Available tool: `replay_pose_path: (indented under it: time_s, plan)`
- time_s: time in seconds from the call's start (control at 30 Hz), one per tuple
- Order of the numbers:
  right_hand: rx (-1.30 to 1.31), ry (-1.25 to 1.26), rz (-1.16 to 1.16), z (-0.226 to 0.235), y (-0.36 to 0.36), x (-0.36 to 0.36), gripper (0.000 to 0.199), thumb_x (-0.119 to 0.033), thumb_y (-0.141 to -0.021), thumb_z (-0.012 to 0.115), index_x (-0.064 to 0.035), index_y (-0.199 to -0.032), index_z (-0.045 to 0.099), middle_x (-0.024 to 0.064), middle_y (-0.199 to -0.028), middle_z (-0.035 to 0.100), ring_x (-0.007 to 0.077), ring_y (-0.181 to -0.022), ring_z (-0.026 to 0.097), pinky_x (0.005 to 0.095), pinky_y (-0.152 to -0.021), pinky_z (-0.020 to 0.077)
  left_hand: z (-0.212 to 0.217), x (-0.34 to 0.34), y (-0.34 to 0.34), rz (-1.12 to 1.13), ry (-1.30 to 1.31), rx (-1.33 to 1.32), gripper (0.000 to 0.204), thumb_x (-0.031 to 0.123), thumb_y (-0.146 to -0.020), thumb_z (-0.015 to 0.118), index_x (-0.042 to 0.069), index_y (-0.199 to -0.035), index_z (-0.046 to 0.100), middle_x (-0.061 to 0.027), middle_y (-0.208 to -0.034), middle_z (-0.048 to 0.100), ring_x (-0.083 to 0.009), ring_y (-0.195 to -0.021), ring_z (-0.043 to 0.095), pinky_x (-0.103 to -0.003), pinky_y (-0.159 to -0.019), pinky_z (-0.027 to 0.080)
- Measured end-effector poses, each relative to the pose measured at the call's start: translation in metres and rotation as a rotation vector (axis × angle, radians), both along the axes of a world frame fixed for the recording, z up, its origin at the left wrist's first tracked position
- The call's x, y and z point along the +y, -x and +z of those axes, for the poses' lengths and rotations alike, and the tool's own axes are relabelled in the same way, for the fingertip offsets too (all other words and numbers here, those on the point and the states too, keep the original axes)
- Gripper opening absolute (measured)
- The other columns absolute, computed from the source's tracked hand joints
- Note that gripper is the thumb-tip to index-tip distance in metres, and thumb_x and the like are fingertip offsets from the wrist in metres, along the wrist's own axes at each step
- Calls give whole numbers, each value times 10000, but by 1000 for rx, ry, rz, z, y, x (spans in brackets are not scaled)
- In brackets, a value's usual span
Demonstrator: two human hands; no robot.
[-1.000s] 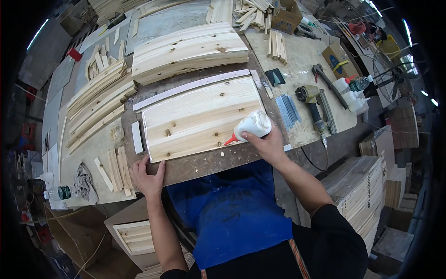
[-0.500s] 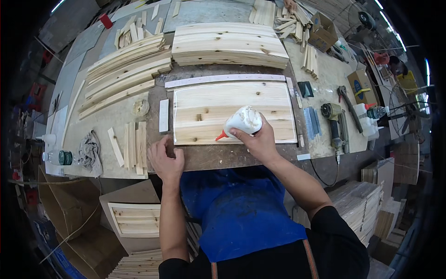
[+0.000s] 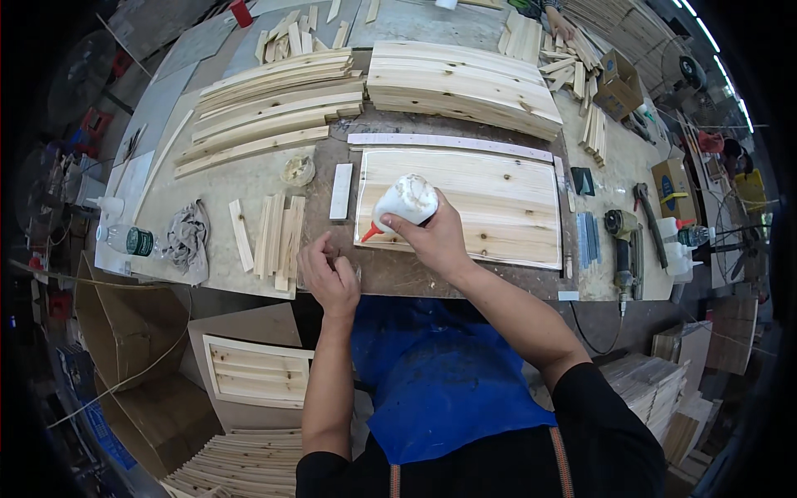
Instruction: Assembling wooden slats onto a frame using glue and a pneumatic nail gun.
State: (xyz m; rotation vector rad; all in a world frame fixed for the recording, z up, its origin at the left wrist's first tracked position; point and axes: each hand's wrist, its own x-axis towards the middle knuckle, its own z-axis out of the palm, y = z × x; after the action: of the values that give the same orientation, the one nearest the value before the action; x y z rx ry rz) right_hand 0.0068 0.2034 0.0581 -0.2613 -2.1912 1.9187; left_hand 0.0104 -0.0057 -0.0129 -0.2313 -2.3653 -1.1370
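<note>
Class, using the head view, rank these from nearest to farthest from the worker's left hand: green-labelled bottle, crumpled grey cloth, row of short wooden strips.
1. Wooden strips: just left of the left hand.
2. Grey cloth: farther left.
3. Green-labelled bottle: farthest left, beyond the cloth.

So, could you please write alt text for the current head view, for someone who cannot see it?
A person's right hand holds a tilted white bottle, its red nozzle at the near-left corner of a pale wooden panel outlined in white. The left hand is near that corner, loosely curled. Wood strips, stacked panels and a nail gun lie around.
</note>
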Motion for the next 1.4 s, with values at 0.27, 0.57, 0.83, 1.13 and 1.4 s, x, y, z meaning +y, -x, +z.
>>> replay_pose_path:
  time_s: [0.27,0.57,0.83,1.13,1.4]
  plan:
    - [-210,902,-211,15,-2,36,453,-282,-989,844,-5,-1296,659,117,-1132,769,233,-1003,772,342,-912,657,-17,3,-2,0,-143,-73,438,13,-875,563,-7,-1299,671,-154,-1086,650,-297,-973,617,-415,-892,522]
    - [-8,1473,-494,22,-21,238,468,-419,-1027,765,2,-1220,697,121,-1051,758,264,-927,774,350,-769,697,-18,-1,2,-1,-2,-113,374,13,-877,576,-8,-1233,686,-146,-1046,629,-293,-923,605,-395,-822,516]
    - [278,1585,-642,-33,-14,407,311,-330,-1016,730,-32,-1106,720,128,-924,759,286,-764,746,425,-738,682,-9,-20,-3,57,133,-83,343,8,-851,607,15,-1179,707,-159,-997,641,-343,-923,613,-458,-825,512]
    - [407,1767,-592,-157,-39,589,301,-282,-1039,608,-2,-1118,688,182,-1034,714,346,-943,723,465,-815,636,42,-18,18,35,111,4,286,28,-915,657,30,-1195,716,-128,-1043,679,-279,-992,649,-404,-860,513]
    - [412,1696,-728,-77,-68,458,507,-430,-1136,463,26,-1250,653,204,-1111,723,380,-1061,710,513,-907,623,85,-71,122,104,331,-124,295,73,-942,675,34,-1231,721,-155,-1144,692,-352,-1122,645,-454,-1000,529]
